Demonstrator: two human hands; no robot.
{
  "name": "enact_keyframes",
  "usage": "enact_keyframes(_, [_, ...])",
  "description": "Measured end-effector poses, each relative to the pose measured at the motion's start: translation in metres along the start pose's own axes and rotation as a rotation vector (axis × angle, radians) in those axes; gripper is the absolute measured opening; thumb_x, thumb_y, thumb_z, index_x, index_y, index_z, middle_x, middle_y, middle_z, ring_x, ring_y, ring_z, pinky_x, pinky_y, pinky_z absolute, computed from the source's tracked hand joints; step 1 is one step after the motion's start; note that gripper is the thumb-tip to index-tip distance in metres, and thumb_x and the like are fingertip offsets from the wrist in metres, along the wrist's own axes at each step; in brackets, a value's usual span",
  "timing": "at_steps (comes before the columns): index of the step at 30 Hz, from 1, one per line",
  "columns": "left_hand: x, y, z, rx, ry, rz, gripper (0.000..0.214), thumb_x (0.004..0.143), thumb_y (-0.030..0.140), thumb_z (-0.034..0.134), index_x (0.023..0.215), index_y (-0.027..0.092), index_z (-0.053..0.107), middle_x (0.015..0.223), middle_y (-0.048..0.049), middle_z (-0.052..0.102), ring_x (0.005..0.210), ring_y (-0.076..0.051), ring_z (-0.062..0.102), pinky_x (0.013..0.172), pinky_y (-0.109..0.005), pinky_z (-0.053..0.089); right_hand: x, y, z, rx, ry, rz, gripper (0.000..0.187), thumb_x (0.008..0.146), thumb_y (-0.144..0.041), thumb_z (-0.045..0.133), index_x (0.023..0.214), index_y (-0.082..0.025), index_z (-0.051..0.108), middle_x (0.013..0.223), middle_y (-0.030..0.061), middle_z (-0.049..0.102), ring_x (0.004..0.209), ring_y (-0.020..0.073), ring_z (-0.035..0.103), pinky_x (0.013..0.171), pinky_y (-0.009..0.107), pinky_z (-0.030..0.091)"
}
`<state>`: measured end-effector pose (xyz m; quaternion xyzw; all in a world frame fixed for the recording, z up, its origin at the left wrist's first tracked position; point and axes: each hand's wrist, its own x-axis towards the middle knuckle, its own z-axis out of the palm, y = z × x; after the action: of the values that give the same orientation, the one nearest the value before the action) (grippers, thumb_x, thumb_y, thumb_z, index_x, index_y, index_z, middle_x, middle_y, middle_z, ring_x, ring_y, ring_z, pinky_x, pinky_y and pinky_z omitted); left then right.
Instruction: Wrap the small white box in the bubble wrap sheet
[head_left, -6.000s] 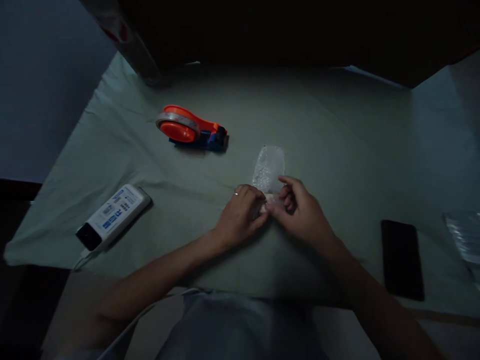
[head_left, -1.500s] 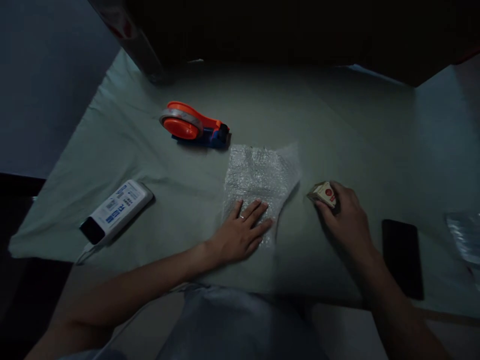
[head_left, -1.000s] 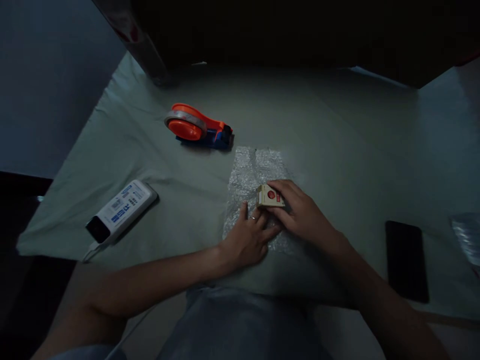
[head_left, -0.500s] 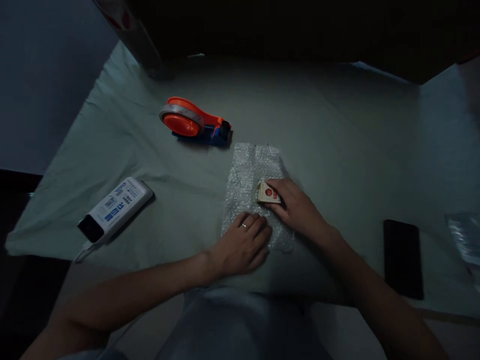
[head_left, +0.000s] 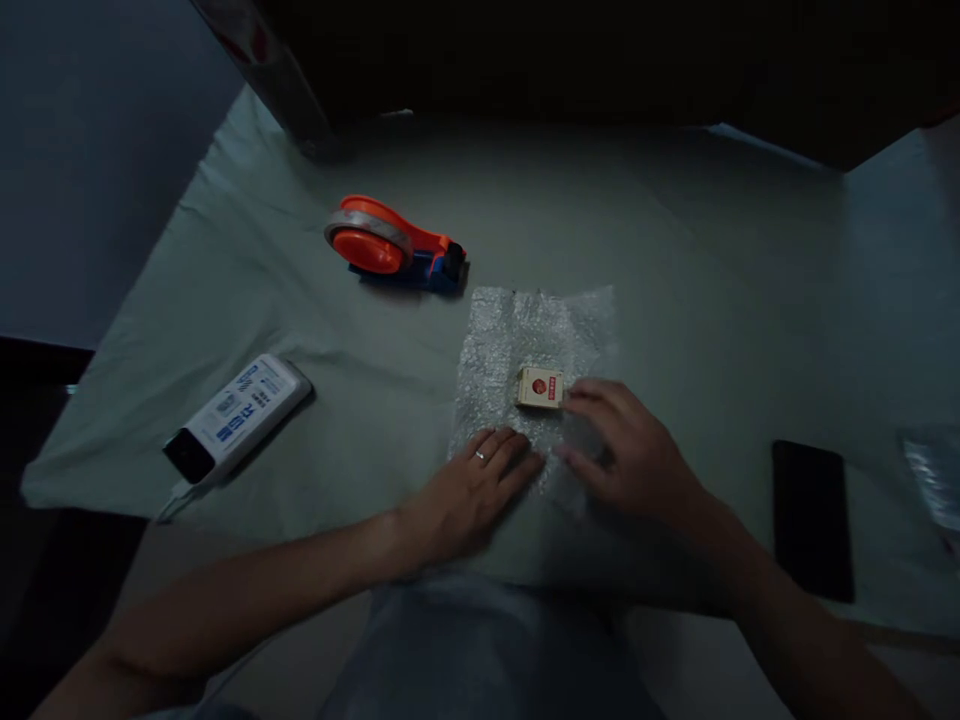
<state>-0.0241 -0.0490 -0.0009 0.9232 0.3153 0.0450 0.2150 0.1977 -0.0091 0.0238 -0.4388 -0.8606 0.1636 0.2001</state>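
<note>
A small cream-coloured box (head_left: 540,388) with a red round mark lies on a sheet of bubble wrap (head_left: 487,345), which is spread on the cloth. My left hand (head_left: 480,490), a ring on one finger, rests flat on the wrap's near edge with its fingers stretched out and nothing held. Just right of the box, my right hand (head_left: 626,445) is open, thumb and fingers apart. Its fingertips are close to the box's right end; whether they touch it I cannot tell. The right hand is slightly blurred.
An orange and blue tape dispenser (head_left: 397,245) stands beyond the wrap to the left. Nearer on the left lies a white power bank (head_left: 236,415) with a cable. A black phone-like slab (head_left: 812,520) and a clear plastic packet (head_left: 934,475) lie at the right. Green cloth (head_left: 712,300) covers the surface.
My right hand has let go of the box and drawn back to the right. The wrap's right side now lies spread out. My left hand's fingers have straightened a little.
</note>
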Motion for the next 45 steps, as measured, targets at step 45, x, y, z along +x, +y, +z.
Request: enact_keyframes(45, [0.044, -0.082, -0.062, -0.357, 0.359, -0.741, 0.032, 0.083, 0.044, 0.053, 0.096, 0.016, 0.062, 0.088, -0.0056, 0.067, 0.078, -0.018, 0.060, 0.071, -0.027, 0.044, 0.021, 0.010, 0.029, -0.149, 0.065, -0.182, 0.031, 0.088, -0.014, 0.048, 0.116, -0.009, 0.060, 0.119, 0.0152, 0.063, 0.114, 0.0256, 0.053, 0.097, 0.042, 0.048])
